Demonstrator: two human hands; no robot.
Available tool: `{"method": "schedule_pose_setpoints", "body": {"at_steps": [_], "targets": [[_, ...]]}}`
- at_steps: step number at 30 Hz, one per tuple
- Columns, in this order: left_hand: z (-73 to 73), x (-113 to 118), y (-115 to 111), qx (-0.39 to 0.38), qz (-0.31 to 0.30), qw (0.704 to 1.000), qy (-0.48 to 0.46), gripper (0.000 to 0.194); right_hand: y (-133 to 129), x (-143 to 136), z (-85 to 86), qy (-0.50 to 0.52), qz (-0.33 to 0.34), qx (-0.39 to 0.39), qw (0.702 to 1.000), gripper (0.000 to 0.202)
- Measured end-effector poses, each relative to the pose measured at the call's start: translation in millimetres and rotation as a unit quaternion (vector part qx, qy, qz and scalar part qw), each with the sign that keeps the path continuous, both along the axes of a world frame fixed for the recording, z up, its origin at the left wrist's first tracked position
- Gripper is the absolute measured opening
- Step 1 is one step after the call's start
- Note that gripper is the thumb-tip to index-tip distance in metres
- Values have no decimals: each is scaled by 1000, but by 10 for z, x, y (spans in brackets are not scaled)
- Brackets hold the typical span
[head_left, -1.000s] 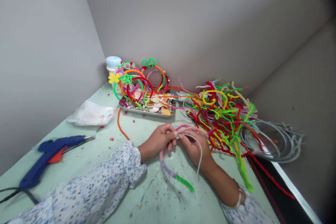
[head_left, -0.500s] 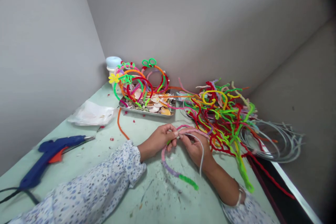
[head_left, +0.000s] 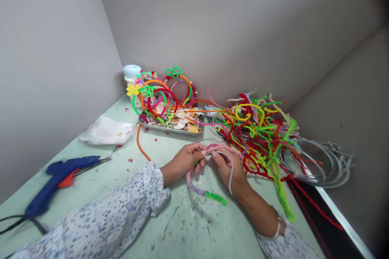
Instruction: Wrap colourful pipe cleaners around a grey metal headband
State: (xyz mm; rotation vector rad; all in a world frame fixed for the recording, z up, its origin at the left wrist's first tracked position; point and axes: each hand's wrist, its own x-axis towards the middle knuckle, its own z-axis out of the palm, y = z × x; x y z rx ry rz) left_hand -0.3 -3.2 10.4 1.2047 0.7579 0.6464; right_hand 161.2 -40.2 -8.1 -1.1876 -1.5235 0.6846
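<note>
Between my two hands is a headband (head_left: 198,190), partly wrapped in pipe cleaner. Its wrapped end curves down below my left hand (head_left: 186,161) in pink, purple and bright green. The bare grey-white end (head_left: 232,170) hangs in front of my right hand (head_left: 233,173). My left thumb and fingers pinch the wrapped part of the band. Close beside them, the right thumb and fingers are closed at the band and a pink pipe cleaner (head_left: 223,148), which trails over the right hand's back. The exact grip at the fingertips is partly hidden.
A blue glue gun (head_left: 60,174) lies left, near a clear plastic bag (head_left: 107,130). Behind, finished headbands (head_left: 154,93) stand around a metal tray (head_left: 170,129) of shells, near a lidded white bottle (head_left: 132,73). At right are piled pipe cleaners (head_left: 261,129) and bare headbands (head_left: 319,166).
The headband has turned slightly between my hands: its green end has shifted up and left, and the bare end has risen a little. Both hands stay nearly in place.
</note>
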Motion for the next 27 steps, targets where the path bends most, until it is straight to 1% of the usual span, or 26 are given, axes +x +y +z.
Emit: {"method": "schedule_pose_setpoints", "body": {"at_steps": [5, 10, 14, 18, 23, 27], "targets": [[-11, 0, 7, 4, 0, 1000, -3, 24, -10, 2, 20, 14, -25, -9, 1000, 22], [-37, 4, 19, 8, 7, 999, -34, 24, -26, 0, 70, 1, -5, 7, 1000, 21], [-25, 7, 10, 20, 20, 999, -37, 24, -13, 4, 46, 18, 5, 23, 1000, 20], [-11, 11, -2, 23, 29, 999, -30, 22, 1, 5, 40, 15, 5, 18, 1000, 20], [-24, 19, 4, 8, 43, 999, -24, 21, -7, -2, 82, -10, -16, 32, 999, 19], [-45, 23, 25, -21, 71, 997, -29, 19, -17, 16, 56, 13, -35, 38, 999, 21]]}}
